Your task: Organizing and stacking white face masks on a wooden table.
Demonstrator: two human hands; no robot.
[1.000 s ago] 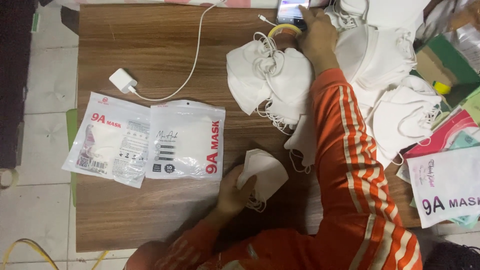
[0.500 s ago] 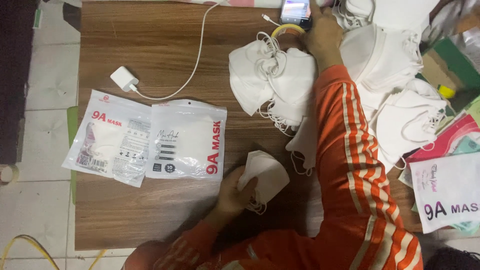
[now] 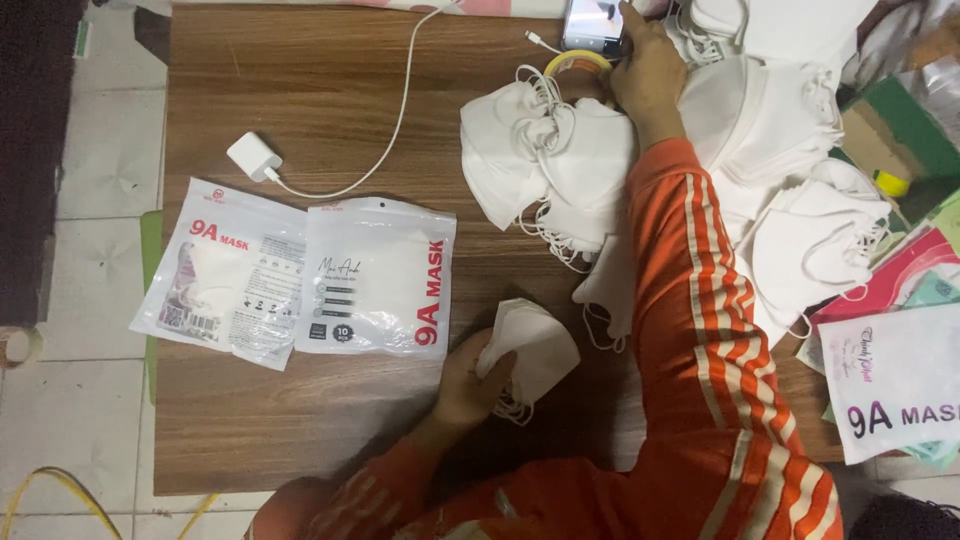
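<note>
At table's (image 3: 300, 90) near edge, left hand (image 3: 465, 385) grips folded white mask (image 3: 530, 350); bare wood beyond. Right hand (image 3: 650, 75), unmoved since earlier, on phone (image 3: 590, 20) at far edge; grip unclear

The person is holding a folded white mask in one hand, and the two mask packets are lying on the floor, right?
Not quite. The head view shows the two mask packets lying on the wooden table, not the floor. The left hand does hold a folded white mask.
</note>
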